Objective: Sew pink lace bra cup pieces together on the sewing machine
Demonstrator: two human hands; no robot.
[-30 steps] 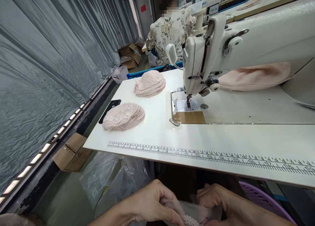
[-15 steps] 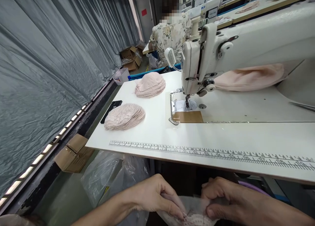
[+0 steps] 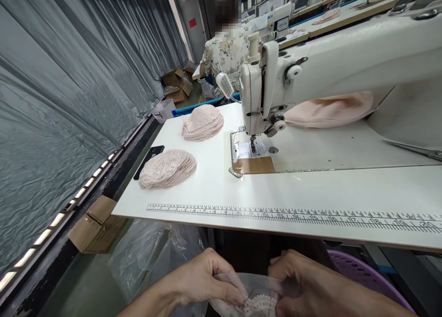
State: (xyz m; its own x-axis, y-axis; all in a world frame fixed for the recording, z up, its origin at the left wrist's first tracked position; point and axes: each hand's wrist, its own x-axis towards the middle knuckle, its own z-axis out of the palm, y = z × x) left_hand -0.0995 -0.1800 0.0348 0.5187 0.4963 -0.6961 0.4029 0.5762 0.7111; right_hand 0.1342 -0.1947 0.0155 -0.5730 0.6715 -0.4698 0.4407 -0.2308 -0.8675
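Below the table's front edge, my left hand (image 3: 214,280) pinches a piece of sheer fabric with lace trim (image 3: 260,303) between thumb and fingers. My right hand (image 3: 293,280) grips the same piece at its right side, so the lace lies between the two hands. The lower part of the piece runs out of the picture. Beyond my hands stands a white sewing machine (image 3: 265,91) on a white table (image 3: 207,183). Two stacks of pale pink lace cups, a near stack (image 3: 167,168) and a far stack (image 3: 203,122), lie left of the needle.
A black phone (image 3: 148,160) is partly under the near stack. Pink fabric (image 3: 331,109) lies beneath the machine arm, with scissors (image 3: 414,149) at the right. A purple basket (image 3: 366,275), a cardboard box (image 3: 96,225) and clear plastic bags (image 3: 138,248) are below. Another person (image 3: 224,49) sits ahead.
The camera view has turned slightly right, showing more of the purple basket. Both hands still hold the lace-trimmed piece, little changed in pose.
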